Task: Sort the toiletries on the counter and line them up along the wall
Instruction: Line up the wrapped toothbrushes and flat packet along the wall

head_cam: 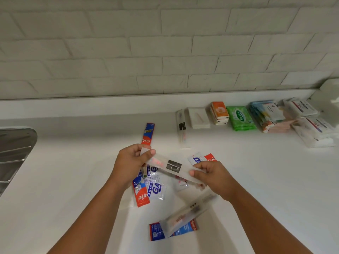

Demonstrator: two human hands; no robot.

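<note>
Forearms reach up from the bottom edge, and between them, at six o'clock of the heap, a blue-and-red Colgate box (190,228) lies flat with a frosted toothbrush pouch (185,215) slanting across it. Just beyond, the left hand (128,162) and the right hand (213,177) share a second frosted pouch (172,166), lifted a little above the heap. The left thumb and curled fingers pinch its ten o'clock end and the right thumb and forefinger pinch its four o'clock end, so neither hand is slack. Beneath them on the white counter (73,180) lie the unsorted things: a red Colgate carton (141,196) at seven o'clock, clear "2 in 1" sachets (156,189) touching it, and a third Colgate pack (202,158) showing at one o'clock. A long Colgate tube box (149,132) lies at twelve o'clock. Farther off, at one o'clock, a matching pouch (181,127) begins the sorted row, so the toothbrush pouches look to be the group in hand. The next move calls for carrying the held one there, laying it parallel and just beside its twin, then letting go. The row runs on toward three o'clock under the brick wall (165,52): a white packet (199,118), orange tissue packs (220,111), green Sanicare wipes (241,118), stacked blue-and-orange packets (269,114), and white Dove packets (308,116). A metal sink (16,143) sits at nine o'clock.
</note>
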